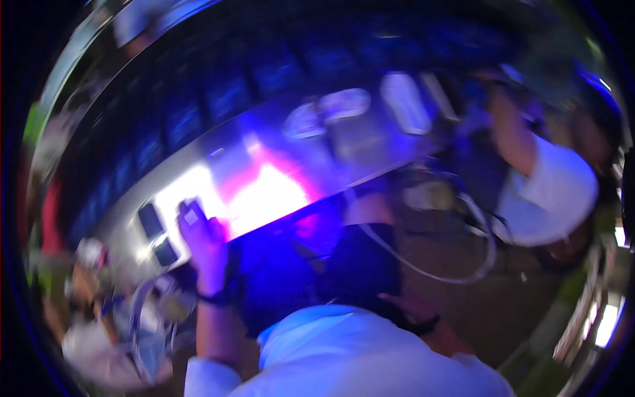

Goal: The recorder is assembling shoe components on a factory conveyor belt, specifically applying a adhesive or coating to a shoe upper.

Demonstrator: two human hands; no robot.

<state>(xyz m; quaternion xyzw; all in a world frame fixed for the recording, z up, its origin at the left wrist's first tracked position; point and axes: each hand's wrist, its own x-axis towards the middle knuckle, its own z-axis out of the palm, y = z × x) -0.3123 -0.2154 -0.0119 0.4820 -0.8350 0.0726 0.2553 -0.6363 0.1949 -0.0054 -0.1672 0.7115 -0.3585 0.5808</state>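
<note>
My left hand point(202, 239) reaches over the brightly lit metal table edge, with a dark band round the wrist. A small pale rectangle point(192, 217) shows at its fingers, on something dark; blur and glare hide whether the hand holds it. Beside this hand lie two dark flat rectangular pieces point(151, 220). My right hand point(409, 307) is low by my lap, its fingers stretched out, with nothing visible in it. A strong white and pink glow point(268, 192) covers the table point(370, 155) in front of me.
Pale rounded pieces point(344, 104) and a long white sole-shaped piece point(405, 102) lie farther right on the table. A dark ribbed band point(264, 66) runs behind. A person in a white sleeve point(549, 192) works at the right, another person point(109, 347) is at lower left. A pale hose point(456, 279) loops nearby.
</note>
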